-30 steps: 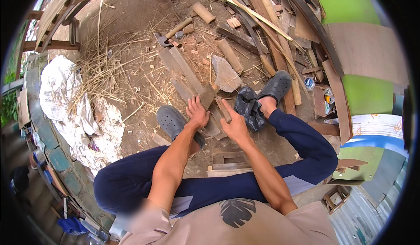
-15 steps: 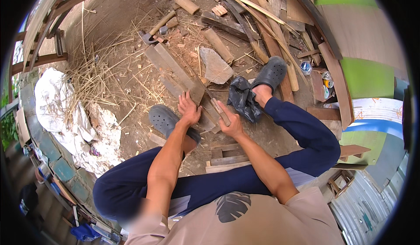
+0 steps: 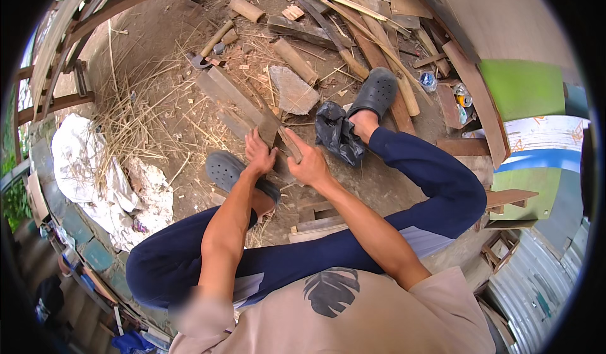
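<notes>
Between my feet, my left hand (image 3: 260,155) lies on the near end of a flat brown wooden board (image 3: 237,95), fingers stretched out and slightly apart. Beneath and beside that board is another flat wooden piece (image 3: 235,121). My right hand (image 3: 309,164) is closed round the wooden handle (image 3: 292,144) of a long, thin tool. Its narrow dark blade (image 3: 260,104) runs along the board's right side, away from me. Seen this way, the exact kind of blade is unclear. The lower part of the handle is hidden in my palm.
A flat stone (image 3: 293,90) and a black plastic bag (image 3: 339,133) lie right of the board. Beyond are an axe-like tool (image 3: 214,43), logs (image 3: 295,61) and a long curved blade (image 3: 322,22). Straw (image 3: 142,108) and white sacking (image 3: 88,152) spread left. A wooden frame (image 3: 325,218) sits nearer me.
My right hand and the tool handle have shifted left and closer to my left hand. The whole view has also drifted slightly. My left hand stays on the board.
</notes>
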The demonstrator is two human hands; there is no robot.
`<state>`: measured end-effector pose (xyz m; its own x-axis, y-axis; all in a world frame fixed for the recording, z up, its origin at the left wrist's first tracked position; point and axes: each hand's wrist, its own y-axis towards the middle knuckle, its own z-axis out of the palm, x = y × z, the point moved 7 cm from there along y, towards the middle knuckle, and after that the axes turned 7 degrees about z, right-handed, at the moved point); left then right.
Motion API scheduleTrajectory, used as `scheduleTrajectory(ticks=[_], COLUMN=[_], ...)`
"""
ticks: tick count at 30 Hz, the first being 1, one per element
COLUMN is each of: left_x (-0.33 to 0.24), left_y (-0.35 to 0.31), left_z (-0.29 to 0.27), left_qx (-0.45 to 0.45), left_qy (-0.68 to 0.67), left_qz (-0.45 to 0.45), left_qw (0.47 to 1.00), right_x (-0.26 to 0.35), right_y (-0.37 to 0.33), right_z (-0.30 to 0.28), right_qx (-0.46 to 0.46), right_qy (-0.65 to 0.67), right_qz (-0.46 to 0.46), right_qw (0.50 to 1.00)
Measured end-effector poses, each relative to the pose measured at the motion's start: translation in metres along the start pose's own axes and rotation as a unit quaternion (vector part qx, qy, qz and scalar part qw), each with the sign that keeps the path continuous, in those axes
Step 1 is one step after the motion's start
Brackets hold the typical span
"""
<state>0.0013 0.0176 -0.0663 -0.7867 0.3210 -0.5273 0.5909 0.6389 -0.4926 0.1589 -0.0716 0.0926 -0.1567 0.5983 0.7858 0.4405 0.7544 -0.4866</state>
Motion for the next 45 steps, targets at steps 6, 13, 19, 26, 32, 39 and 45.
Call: scheduleTrajectory(ticks=[6,13,19,26,32,39,45], left_x=[-0.01,-0.012,-0.018,-0.018,-0.021,-0.025,-0.011], left_y=[0.004,0.004,-0.007,-0.001,0.0,-0.009,-0.006], left_z=[-0.001,-0.006,-0.002,-0.003,-0.005,-0.004,0.007], left_qx=[0.002,-0.004,0.026,0.034,0.014,0.036,0.003], left_qy=[0.002,-0.026,-0.03,-0.032,-0.023,-0.035,-0.03], left_qz=[0.003,-0.029,-0.05,-0.054,-0.048,-0.054,-0.015], left_qw=[1.0,0.999,0.998,0.997,0.998,0.997,0.999], right_x=[0.022,0.054,0.062,0.016,0.045,0.056,0.005], right_y=[-0.007,-0.122,-0.142,-0.003,-0.018,-0.145,-0.031], right_z=[-0.01,-0.055,-0.068,-0.009,-0.014,-0.077,-0.009], right_qx=[-0.004,-0.003,0.003,0.007,-0.003,0.026,0.044], right_qy=[-0.026,-0.022,-0.034,-0.023,-0.035,-0.069,-0.055], right_qz=[0.037,0.043,-0.001,-0.016,0.04,0.028,0.041], right_qw=[0.999,0.999,0.999,1.0,0.999,0.997,0.997])
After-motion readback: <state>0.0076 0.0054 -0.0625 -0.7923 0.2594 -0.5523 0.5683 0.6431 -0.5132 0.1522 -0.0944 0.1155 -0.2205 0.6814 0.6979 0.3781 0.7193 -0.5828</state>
